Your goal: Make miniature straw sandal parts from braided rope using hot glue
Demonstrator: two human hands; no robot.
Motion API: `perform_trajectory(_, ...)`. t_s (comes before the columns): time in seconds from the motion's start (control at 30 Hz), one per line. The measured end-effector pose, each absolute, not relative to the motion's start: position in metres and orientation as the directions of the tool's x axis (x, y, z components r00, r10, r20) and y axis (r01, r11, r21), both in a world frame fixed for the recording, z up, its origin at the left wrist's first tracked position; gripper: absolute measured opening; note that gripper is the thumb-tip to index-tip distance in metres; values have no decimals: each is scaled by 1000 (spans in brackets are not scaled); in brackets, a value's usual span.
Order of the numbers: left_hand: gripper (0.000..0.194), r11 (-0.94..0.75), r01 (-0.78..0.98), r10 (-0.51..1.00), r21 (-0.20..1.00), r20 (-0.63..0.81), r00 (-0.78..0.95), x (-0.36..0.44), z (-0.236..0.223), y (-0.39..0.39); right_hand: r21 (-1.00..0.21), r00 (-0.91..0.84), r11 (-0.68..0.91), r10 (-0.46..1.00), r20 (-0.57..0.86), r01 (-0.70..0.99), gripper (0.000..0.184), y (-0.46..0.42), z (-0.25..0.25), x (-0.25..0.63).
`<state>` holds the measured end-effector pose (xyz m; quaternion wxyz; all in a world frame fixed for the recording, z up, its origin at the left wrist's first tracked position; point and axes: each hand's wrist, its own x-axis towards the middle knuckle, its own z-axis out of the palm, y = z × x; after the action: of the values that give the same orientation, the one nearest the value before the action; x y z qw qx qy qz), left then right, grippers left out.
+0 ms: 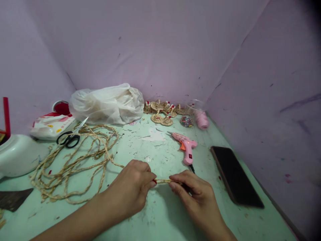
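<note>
Between my two hands runs a short stretch of braided straw cord (163,181), held low over the green table. My left hand (136,184) is closed on the cord, with a bit of red showing at its fingertips. My right hand (194,190) pinches the other end between thumb and fingers. From behind my left hand the cord trails to a loose, tangled coil (75,167) on the left. A pink glue gun (186,145) lies just beyond my right hand, nozzle pointing away to the left.
Black-handled scissors (71,138) rest on the coil. A phone (237,177) lies at the right. Along the back are a white plastic bag (110,103), woven straw pieces with beads (162,117), a bead container (187,121) and a pink spool (202,119). A white container (21,155) stands left.
</note>
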<state>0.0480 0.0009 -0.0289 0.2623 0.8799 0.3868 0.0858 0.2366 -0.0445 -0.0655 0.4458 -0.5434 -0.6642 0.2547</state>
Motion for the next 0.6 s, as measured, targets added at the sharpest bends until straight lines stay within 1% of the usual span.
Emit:
perform_trajectory(0.1, 29, -582, 624, 736, 522, 10, 677, 48, -36, -1, -837, -5, 256, 957, 290, 483, 10, -49, -69, 233)
perform_trajectory(0.2, 26, -622, 606, 737, 496, 109, 667, 46, -41, 0, -884, -18, 150, 987, 158, 442, 12, -50, -65, 234)
perform_trajectory(0.27, 27, -628, 616, 753, 476, 170, 636, 44, -42, 3, -892, -7, 67, 997, 71, 447, 20, -40, -52, 241)
perform_trajectory(0.3, 27, -619, 631, 769, 468, 199, 607, 42, -43, 6, -873, 23, 35, 998, 53, 486, 24, -29, -43, 246)
perform_trajectory(0.33, 29, -601, 653, 791, 461, 228, 568, 41, -43, 9, -844, 41, 18, 998, 48, 537, 24, -14, -32, 252)
perform_trajectory(0.4, 31, -549, 704, 836, 450, 269, 479, 39, -42, 16, -719, 136, -94, 991, 1, 689, 23, 27, -9, 265)
perform_trajectory(0.47, 31, -496, 752, 868, 434, 279, 411, 36, -40, 22, -669, 182, -127, 983, 12, 732, 20, 76, 5, 275)
perform_trajectory(0.5, 32, -477, 771, 877, 422, 275, 393, 34, -38, 24, -651, 197, -152, 980, -4, 743, 21, 100, 7, 278)
perform_trajectory(0.6, 32, -439, 812, 895, 385, 272, 355, 27, -30, 30, -607, 220, -212, 973, -62, 766, 25, 155, -5, 275)
